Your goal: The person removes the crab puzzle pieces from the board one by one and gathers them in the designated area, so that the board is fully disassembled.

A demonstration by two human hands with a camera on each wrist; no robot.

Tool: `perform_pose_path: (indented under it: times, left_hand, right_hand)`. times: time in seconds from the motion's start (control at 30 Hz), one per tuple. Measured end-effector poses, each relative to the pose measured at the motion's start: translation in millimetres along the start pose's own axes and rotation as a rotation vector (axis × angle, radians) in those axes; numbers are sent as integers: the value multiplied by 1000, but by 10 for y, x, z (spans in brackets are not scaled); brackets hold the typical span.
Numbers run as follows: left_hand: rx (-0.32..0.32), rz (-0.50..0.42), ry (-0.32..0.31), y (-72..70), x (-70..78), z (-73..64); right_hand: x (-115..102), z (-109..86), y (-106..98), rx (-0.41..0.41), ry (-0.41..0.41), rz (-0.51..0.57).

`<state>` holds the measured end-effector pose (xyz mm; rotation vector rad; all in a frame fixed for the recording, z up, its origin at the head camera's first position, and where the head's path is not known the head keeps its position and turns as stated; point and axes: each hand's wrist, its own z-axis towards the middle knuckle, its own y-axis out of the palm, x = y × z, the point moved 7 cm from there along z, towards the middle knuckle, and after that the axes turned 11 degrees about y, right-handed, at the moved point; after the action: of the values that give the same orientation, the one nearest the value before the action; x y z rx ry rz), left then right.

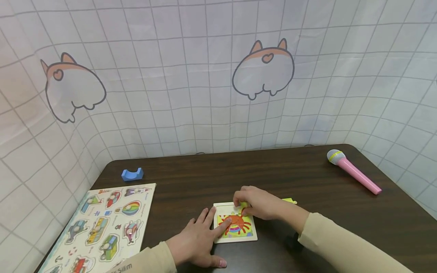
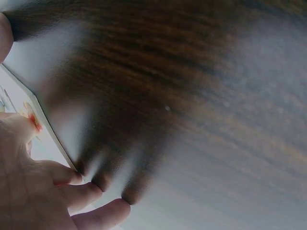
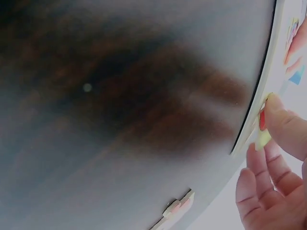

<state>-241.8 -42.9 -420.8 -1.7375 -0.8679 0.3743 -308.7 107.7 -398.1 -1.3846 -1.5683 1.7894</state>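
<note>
A small square jigsaw puzzle (image 1: 235, 239) with a red crab picture lies in a pale frame on the table. My left hand (image 1: 203, 239) rests spread beside it, its index finger on the crab and other fingertips along the frame's left edge. In the left wrist view the frame (image 2: 50, 129) shows close to the fingertips. My right hand (image 1: 257, 203) is over the puzzle's top right part. Between its thumb and fingers it pinches a yellow-green and red puzzle piece (image 3: 262, 138), held at the frame's edge. Bare pale backing shows at the puzzle's upper left.
Another yellow-green puzzle piece (image 1: 290, 200) lies beyond the right forearm. A large picture board (image 1: 112, 220) of vehicles lies at left, with a blue block (image 1: 132, 174) behind it. A pink toy microphone (image 1: 356, 172) lies at far right. A gridded cloth (image 1: 191, 76) hangs behind the table.
</note>
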Motion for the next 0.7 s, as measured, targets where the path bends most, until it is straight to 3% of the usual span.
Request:
perform_pose_path:
  times: [0.17, 0.47, 0.7]
  left_hand:
    - [0, -2, -1, 5, -7, 0]
    - [-2, -15, -3, 8, -12, 14]
    - [4, -8, 3, 6, -13, 13]
  right_hand:
    - [33, -8, -38, 23, 39, 68]
    - [108, -26, -62, 5, 30, 216]
    - [223, -49, -117, 33, 82, 303]
